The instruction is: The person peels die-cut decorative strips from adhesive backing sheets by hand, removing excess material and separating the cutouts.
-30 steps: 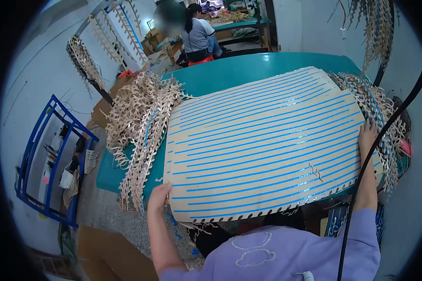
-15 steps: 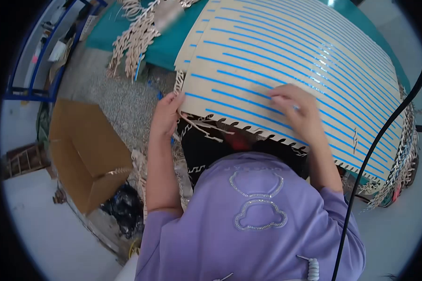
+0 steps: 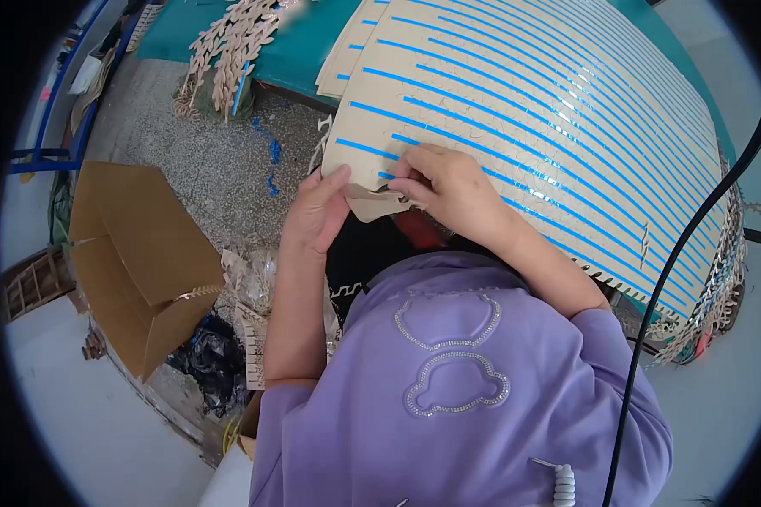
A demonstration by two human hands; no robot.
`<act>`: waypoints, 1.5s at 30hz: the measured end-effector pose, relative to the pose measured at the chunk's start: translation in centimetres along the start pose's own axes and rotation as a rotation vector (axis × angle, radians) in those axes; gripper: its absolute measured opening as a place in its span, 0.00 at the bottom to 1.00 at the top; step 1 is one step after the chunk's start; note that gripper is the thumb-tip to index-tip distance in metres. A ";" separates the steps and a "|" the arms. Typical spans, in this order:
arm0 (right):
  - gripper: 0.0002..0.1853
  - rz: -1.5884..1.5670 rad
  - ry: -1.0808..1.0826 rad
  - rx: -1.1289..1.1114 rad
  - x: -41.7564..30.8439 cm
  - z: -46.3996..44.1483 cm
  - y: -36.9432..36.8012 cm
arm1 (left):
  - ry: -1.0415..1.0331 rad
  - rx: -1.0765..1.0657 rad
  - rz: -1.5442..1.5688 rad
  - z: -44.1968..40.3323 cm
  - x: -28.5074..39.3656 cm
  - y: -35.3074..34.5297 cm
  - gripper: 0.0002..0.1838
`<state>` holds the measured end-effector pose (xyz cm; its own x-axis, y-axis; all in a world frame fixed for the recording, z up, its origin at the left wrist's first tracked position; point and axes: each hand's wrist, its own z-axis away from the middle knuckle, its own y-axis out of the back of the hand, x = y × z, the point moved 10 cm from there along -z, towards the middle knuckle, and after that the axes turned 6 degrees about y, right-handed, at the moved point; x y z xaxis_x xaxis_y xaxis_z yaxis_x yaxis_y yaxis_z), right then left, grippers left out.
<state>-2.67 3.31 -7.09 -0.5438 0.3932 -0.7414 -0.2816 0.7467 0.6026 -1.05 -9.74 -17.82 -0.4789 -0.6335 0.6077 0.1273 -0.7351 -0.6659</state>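
Observation:
A large beige sheet with blue stripes lies over the green table. My left hand pinches its near left corner between thumb and fingers. At the sheet's near edge, just to the right, my right hand is closed with fingertips pressed together on that edge. Between the two hands the corner is bent, showing a plain beige flap. More sheet layers show under the left edge.
Leaf-shaped beige strips hang off the table's left end, and more strips hang at the right. An open cardboard box and a black bag are on the floor. A black cable crosses the right side.
The view has tilted down. My left hand has stayed at the sheet's corner. My right hand has moved from the right edge, across the sheet, to the near edge beside my left, and the corner is now bent.

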 end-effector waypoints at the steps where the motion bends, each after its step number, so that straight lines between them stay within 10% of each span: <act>1: 0.09 0.003 -0.001 0.005 -0.2 -0.1 -0.1 | -0.027 0.033 -0.020 0.0 0.3 -0.1 0.21; 16: 0.16 0.064 -0.076 0.164 1.5 0.0 0.4 | -0.066 -0.072 -0.116 -0.1 0.4 -2.0 0.20; 26: 0.16 0.478 -0.436 0.466 4.2 14.2 16.3 | -0.128 0.154 -0.321 -1.1 0.1 2.8 0.22; 32: 0.17 0.018 -0.471 0.358 4.3 15.3 12.6 | -0.999 0.856 -1.873 8.1 7.6 -7.2 0.25; 38: 0.16 -0.230 -0.402 0.369 3.7 14.9 10.6 | -0.872 -0.064 -1.676 6.5 -1.6 -17.1 0.19; 43: 0.13 0.027 -0.291 0.305 2.9 15.1 11.3 | -0.606 -0.207 -1.802 3.0 -4.4 -15.0 0.09; 45: 0.12 0.312 -0.212 0.293 1.5 15.6 12.4 | -0.872 -0.254 -1.797 4.3 -4.1 -16.6 0.07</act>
<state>5.30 21.55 -5.34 -0.3850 0.7006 -0.6008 0.1204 0.6836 0.7199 2.50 4.03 -7.39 0.5812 0.6592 0.4772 -0.0635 -0.5478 0.8342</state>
